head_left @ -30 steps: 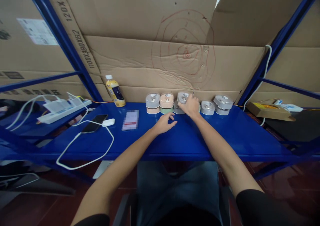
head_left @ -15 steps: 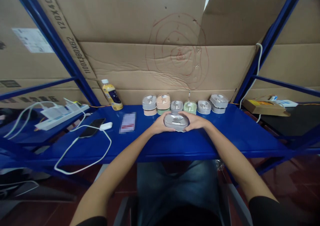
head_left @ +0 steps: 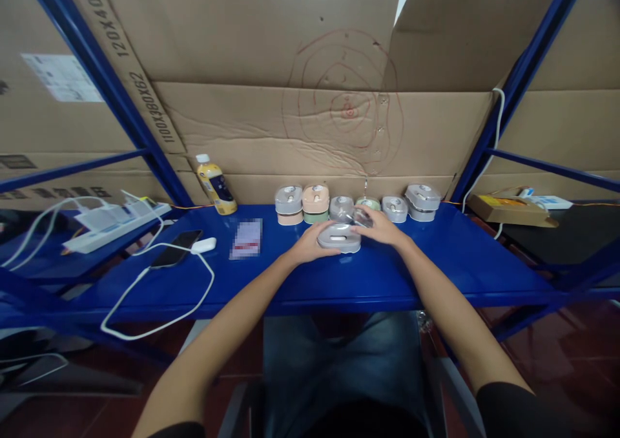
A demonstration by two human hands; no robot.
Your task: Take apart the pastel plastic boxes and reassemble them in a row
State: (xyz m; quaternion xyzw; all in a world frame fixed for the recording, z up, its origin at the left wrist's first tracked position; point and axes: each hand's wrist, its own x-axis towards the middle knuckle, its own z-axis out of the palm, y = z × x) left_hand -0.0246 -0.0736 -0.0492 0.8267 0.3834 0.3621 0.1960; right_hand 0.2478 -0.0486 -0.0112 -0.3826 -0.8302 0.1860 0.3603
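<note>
A small oval grey box (head_left: 340,240) is at the front middle of the blue table, held at its left side by my left hand (head_left: 307,244). My right hand (head_left: 385,227) grips a clear plastic lid (head_left: 361,217), which is tilted up at the box's right end. Whether the lid still touches the box is hard to make out. Behind my hands is a row of similar boxes: a grey one on a peach one (head_left: 289,200), a peach one on a green one (head_left: 316,200), a single grey box (head_left: 341,207) and a partly covered green box (head_left: 368,203).
Farther right are another grey box (head_left: 394,209) and a stacked grey pair (head_left: 423,201). On the left are a yellow bottle (head_left: 216,186), a blurred packet (head_left: 247,238), a black phone (head_left: 176,249) and a looped white cable (head_left: 211,287). Cardboard (head_left: 242,121) closes off the back.
My right hand has raised the clear lid off the right part of the grey box, up and slightly right. My left hand stays on the box.
</note>
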